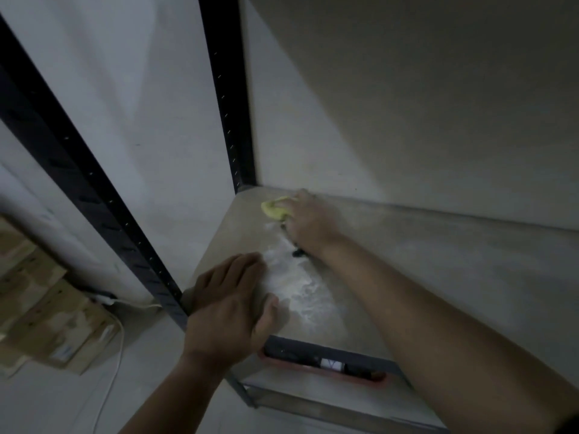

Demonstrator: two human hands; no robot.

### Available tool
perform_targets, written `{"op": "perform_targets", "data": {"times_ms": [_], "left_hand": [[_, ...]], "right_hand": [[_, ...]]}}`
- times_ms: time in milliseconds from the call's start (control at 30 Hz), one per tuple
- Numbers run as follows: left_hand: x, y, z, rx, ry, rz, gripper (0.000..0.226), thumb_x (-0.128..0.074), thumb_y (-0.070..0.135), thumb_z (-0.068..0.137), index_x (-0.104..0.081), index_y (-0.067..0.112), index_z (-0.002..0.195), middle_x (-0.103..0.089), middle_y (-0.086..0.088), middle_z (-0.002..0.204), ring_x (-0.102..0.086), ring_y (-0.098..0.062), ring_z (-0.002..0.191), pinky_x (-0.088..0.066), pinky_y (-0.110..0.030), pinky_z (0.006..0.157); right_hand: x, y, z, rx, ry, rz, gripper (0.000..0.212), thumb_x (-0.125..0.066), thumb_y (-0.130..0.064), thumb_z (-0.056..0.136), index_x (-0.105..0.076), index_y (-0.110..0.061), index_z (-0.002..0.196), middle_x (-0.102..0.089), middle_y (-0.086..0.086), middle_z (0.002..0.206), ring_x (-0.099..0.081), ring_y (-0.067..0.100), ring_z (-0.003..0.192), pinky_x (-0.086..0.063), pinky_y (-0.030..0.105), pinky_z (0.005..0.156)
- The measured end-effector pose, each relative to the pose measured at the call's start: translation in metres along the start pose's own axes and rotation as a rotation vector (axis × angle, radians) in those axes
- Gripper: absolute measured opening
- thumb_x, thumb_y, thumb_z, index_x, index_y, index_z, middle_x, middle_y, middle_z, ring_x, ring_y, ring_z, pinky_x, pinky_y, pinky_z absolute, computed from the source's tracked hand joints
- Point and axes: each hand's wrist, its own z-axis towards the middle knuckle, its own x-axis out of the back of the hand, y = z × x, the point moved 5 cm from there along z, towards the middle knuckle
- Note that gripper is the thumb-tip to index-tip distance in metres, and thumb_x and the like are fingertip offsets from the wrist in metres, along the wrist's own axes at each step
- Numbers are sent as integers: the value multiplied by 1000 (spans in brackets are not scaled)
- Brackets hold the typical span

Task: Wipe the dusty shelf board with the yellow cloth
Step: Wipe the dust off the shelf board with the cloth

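1. The right hand (308,222) reaches to the far left corner of the board (438,261), fingers curled down over one yellow cloth (275,209), pressing it onto the surface. Only the cloth's left end shows past the fingers.
2. The left hand (233,303) lies flat, palm down, on the board's near left corner, fingers together and thumb spread; it holds nothing.
3. One streak of white dust (297,283) runs between the two hands, from just beside the left thumb toward the right wrist.
4. One small dark thing (297,252) sits by the right wrist; too blurred to tell what it is.
5. Two black slotted posts (228,95) rise at the left, one at the far corner and one at the near corner.
6. Under the board's front edge, one red tray (326,372) rests on a lower shelf, with dark items inside.
7. On the floor at left lie wooden boards (53,308) and one white cable (112,364).
8. Pale walls (407,104) close in the shelf behind and at the left.
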Motion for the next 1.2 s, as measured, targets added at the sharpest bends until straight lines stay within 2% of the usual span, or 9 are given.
{"op": "perform_targets", "data": {"times_ms": [100,200,367,467,567,767,1000,1133,1200], "left_hand": [[0,0,-1,3,4,17,58,-51,52,93,-69,12,130,-67,-7,136,-64,-29,125,-47,-42,100],[1,1,-1,8,-8,15,58,-50,52,92,-68,13,130,-67,-6,135,-64,-30,124,-46,-42,99],[3,4,-1,12,-35,18,60,-46,53,93,-68,11,131,-67,-7,134,-64,-30,123,-47,-43,99],[4,6,-1,29,-38,9,66,-44,55,92,-65,10,135,-68,-9,134,-65,-32,122,-47,-45,100],[5,6,-1,51,-44,-2,69,-42,58,92,-61,10,139,-67,-10,134,-63,-33,123,-44,-45,101],[5,6,-1,57,-42,-5,69,-40,57,93,-61,11,140,-67,-10,135,-63,-33,124,-45,-45,101],[6,7,-2,54,-64,0,70,-39,60,94,-61,12,140,-66,-8,137,-62,-33,125,-45,-46,102],[7,7,-3,70,-71,-4,71,-38,61,94,-59,13,142,-64,-7,139,-60,-32,128,-42,-45,103],[8,8,-3,73,-71,5,71,-38,60,94,-60,12,141,-65,-8,138,-61,-32,127,-42,-44,103]], "right_hand": [[1,-21,-13,103,-149,216,42,-55,-18,89,-60,-28,130,-53,9,126,-51,27,117,-41,36,103],[33,14,-44,122,8,240,43,-51,-17,90,-60,-15,131,-59,13,131,-54,28,121,-38,30,103],[113,164,-107,-310,335,39,40,-49,-11,91,-57,-8,129,-57,16,132,-54,34,118,-45,39,100],[143,243,-147,-476,304,-222,30,-54,-12,93,-61,5,116,-57,29,125,-56,42,112,-43,46,94],[136,279,-169,-568,151,-243,33,-53,-25,96,-62,-4,120,-56,26,128,-59,39,109,-43,42,94],[93,214,-170,-584,230,-107,42,-58,-30,89,-59,-14,128,-53,18,133,-59,38,110,-49,43,98],[29,27,-138,-183,151,105,42,-52,-26,93,-54,-28,135,-41,-2,143,-43,18,124,-37,26,102],[46,51,-137,-213,92,540,40,-52,-10,92,-59,-20,130,-59,4,124,-65,24,96,-53,33,84],[70,102,-151,-341,241,370,38,-54,-20,92,-57,-23,130,-67,6,112,-67,22,84,-51,30,74]]}}
